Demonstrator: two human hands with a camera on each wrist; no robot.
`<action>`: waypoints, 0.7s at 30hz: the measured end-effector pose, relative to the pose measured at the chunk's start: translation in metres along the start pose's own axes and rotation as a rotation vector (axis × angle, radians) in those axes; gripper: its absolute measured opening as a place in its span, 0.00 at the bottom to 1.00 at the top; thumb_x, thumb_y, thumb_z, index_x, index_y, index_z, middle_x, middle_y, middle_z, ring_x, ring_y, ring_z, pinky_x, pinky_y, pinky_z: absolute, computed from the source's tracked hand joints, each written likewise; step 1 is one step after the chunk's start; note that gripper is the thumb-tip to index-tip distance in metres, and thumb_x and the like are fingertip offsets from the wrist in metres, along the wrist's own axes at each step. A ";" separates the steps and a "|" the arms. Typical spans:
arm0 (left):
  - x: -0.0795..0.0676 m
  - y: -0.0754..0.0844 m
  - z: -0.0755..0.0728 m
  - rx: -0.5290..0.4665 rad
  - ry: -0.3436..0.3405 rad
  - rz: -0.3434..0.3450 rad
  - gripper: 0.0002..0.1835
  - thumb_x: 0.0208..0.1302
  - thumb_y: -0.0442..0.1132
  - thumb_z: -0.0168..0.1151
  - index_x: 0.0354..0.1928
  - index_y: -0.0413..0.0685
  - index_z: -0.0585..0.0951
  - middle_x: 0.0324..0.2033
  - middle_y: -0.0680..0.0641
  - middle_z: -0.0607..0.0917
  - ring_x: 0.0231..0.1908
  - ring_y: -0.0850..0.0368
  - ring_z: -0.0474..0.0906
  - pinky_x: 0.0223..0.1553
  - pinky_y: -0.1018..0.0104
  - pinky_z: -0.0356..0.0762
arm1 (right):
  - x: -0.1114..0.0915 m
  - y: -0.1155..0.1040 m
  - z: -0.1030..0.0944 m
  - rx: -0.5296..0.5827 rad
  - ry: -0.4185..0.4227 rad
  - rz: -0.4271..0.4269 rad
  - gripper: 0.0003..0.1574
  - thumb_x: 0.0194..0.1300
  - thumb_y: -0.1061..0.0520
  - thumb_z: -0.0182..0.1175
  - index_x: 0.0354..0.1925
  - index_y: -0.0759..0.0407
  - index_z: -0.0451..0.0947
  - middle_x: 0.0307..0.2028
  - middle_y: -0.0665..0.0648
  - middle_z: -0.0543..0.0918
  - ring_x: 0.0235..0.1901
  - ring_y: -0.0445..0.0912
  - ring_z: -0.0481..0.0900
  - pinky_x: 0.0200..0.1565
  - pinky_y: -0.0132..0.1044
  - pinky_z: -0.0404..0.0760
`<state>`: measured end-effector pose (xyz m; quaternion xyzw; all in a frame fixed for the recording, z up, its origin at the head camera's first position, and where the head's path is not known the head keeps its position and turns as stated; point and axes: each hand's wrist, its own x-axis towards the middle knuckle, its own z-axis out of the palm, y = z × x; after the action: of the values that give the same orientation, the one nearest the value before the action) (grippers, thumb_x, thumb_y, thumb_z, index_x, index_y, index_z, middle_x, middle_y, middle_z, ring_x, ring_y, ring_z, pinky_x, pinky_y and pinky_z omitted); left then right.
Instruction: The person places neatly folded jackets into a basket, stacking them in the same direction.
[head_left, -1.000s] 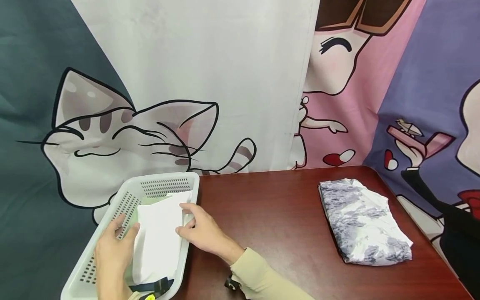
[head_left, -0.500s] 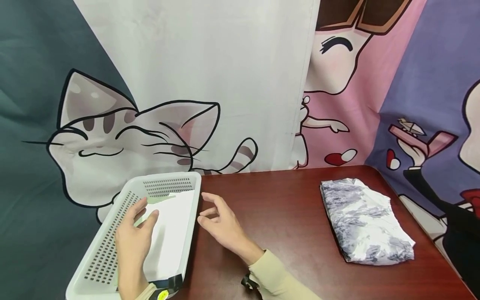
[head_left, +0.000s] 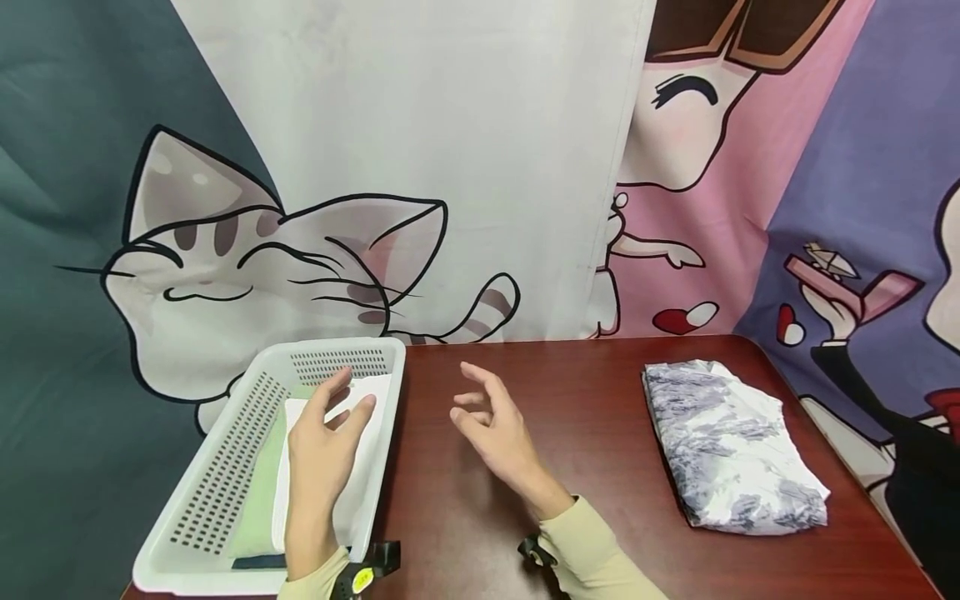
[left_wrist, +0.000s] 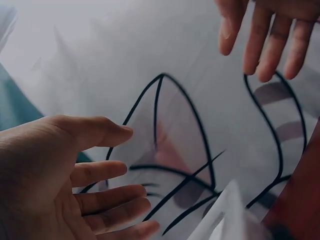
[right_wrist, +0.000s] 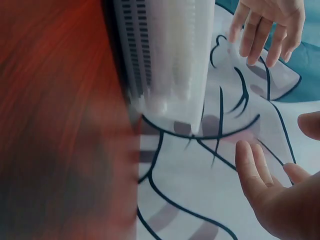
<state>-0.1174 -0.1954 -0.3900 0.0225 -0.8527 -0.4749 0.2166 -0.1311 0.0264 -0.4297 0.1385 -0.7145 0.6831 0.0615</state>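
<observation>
Nearest, left hand (head_left: 322, 462) in the air over the basket (head_left: 197, 454), fingers loosely bent and spread, gripping nothing. Right hand (head_left: 502, 425) likewise loose, thumb and fingers parted, nothing between, above the table (head_left: 600, 392) just beside the basket. Beneath the left fingers, inside the basket, a white folded piece (head_left: 366, 475); left of those fingers, showing beside the white, a green folded piece (head_left: 258, 500); back toward the left wrist, at the basket's near end, a dark strip (head_left: 258, 562). Well right of the right fingers, a patterned bundle (head_left: 738, 450), flat on the table. Beyond all fingertips, a cartoon backdrop (head_left: 465, 125).

Possible trouble: dragging the white piece askew with a low left fingertip; knocking the basket's right rim through a low sweep of the right fingers; spilling the bundle's folds by lifting at one loose corner, soft as the material seems.

Counted: hands, two; white, green and dark pieces, one each; basket, one; table, one; bundle, one; backdrop cat, one.
</observation>
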 end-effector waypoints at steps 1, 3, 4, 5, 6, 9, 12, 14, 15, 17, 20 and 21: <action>0.000 0.002 0.003 -0.007 -0.004 0.011 0.26 0.64 0.48 0.65 0.64 0.56 0.75 0.58 0.55 0.77 0.58 0.57 0.73 0.51 0.72 0.73 | 0.000 0.000 -0.003 -0.008 0.007 0.001 0.38 0.65 0.59 0.63 0.67 0.34 0.64 0.63 0.44 0.69 0.41 0.48 0.83 0.44 0.38 0.80; -0.001 0.005 0.009 -0.015 -0.017 0.029 0.26 0.63 0.49 0.65 0.64 0.56 0.75 0.59 0.55 0.77 0.58 0.57 0.73 0.52 0.66 0.74 | 0.000 0.000 -0.009 -0.022 0.023 -0.001 0.38 0.65 0.59 0.63 0.67 0.33 0.64 0.63 0.43 0.69 0.41 0.48 0.83 0.44 0.38 0.80; -0.002 0.006 0.013 -0.022 -0.023 0.035 0.27 0.63 0.49 0.65 0.64 0.56 0.75 0.59 0.55 0.77 0.58 0.57 0.73 0.52 0.63 0.75 | -0.001 0.000 -0.012 -0.027 0.031 -0.005 0.38 0.65 0.59 0.63 0.67 0.32 0.64 0.63 0.43 0.69 0.42 0.49 0.83 0.44 0.39 0.80; -0.003 0.008 0.016 -0.032 -0.029 0.039 0.27 0.63 0.49 0.66 0.64 0.55 0.75 0.59 0.55 0.77 0.58 0.57 0.73 0.52 0.61 0.75 | -0.001 0.000 -0.014 -0.029 0.040 -0.008 0.38 0.65 0.59 0.63 0.67 0.33 0.64 0.63 0.43 0.69 0.42 0.50 0.83 0.44 0.39 0.80; -0.004 0.009 0.019 -0.039 -0.035 0.041 0.27 0.63 0.49 0.66 0.64 0.56 0.75 0.59 0.55 0.77 0.58 0.57 0.73 0.53 0.59 0.75 | -0.002 0.000 -0.017 -0.030 0.047 -0.010 0.38 0.65 0.60 0.63 0.67 0.33 0.64 0.62 0.43 0.70 0.42 0.51 0.83 0.44 0.39 0.80; -0.006 0.013 0.028 -0.065 -0.049 0.046 0.28 0.62 0.50 0.67 0.64 0.55 0.75 0.59 0.55 0.77 0.57 0.57 0.74 0.53 0.58 0.75 | -0.003 0.000 -0.024 -0.037 0.063 -0.009 0.37 0.65 0.60 0.62 0.67 0.33 0.65 0.62 0.43 0.70 0.43 0.51 0.83 0.44 0.40 0.80; -0.008 0.016 0.037 -0.085 -0.066 0.061 0.28 0.61 0.49 0.67 0.63 0.55 0.75 0.58 0.55 0.77 0.56 0.57 0.75 0.52 0.58 0.76 | -0.005 0.000 -0.030 -0.050 0.077 0.002 0.37 0.65 0.60 0.62 0.66 0.32 0.65 0.62 0.42 0.70 0.43 0.49 0.83 0.44 0.40 0.81; -0.008 0.018 0.043 -0.095 -0.079 0.077 0.28 0.61 0.49 0.68 0.63 0.55 0.75 0.57 0.53 0.77 0.55 0.56 0.75 0.52 0.57 0.76 | -0.005 0.001 -0.033 -0.059 0.084 0.005 0.37 0.65 0.60 0.62 0.66 0.32 0.66 0.62 0.42 0.70 0.43 0.48 0.83 0.44 0.40 0.81; -0.009 0.019 0.046 -0.097 -0.088 0.081 0.28 0.61 0.49 0.68 0.63 0.56 0.75 0.57 0.53 0.77 0.55 0.56 0.76 0.52 0.57 0.76 | -0.005 0.001 -0.035 -0.062 0.087 0.002 0.37 0.65 0.60 0.62 0.66 0.32 0.66 0.62 0.42 0.70 0.43 0.48 0.83 0.44 0.40 0.81; -0.010 0.019 0.052 -0.098 -0.106 0.089 0.29 0.61 0.50 0.68 0.64 0.57 0.75 0.56 0.52 0.78 0.55 0.55 0.76 0.52 0.56 0.76 | -0.006 0.002 -0.039 -0.068 0.092 -0.006 0.37 0.65 0.60 0.62 0.66 0.33 0.66 0.61 0.43 0.70 0.44 0.49 0.83 0.44 0.40 0.81; -0.012 0.021 0.061 -0.110 -0.132 0.091 0.29 0.61 0.52 0.67 0.64 0.60 0.74 0.55 0.51 0.78 0.54 0.54 0.76 0.52 0.56 0.76 | -0.006 0.003 -0.046 -0.074 0.107 -0.022 0.37 0.65 0.61 0.62 0.66 0.34 0.66 0.61 0.45 0.71 0.46 0.51 0.81 0.45 0.41 0.80; -0.013 0.021 0.064 -0.114 -0.138 0.090 0.29 0.61 0.53 0.67 0.64 0.61 0.73 0.55 0.52 0.78 0.54 0.54 0.76 0.53 0.56 0.76 | -0.007 0.003 -0.048 -0.080 0.112 -0.024 0.37 0.65 0.61 0.62 0.66 0.34 0.66 0.61 0.45 0.71 0.47 0.51 0.81 0.46 0.41 0.80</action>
<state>-0.1273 -0.1297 -0.4060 -0.0609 -0.8373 -0.5129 0.1792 -0.1305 0.0752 -0.4317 0.1063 -0.7349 0.6599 0.1149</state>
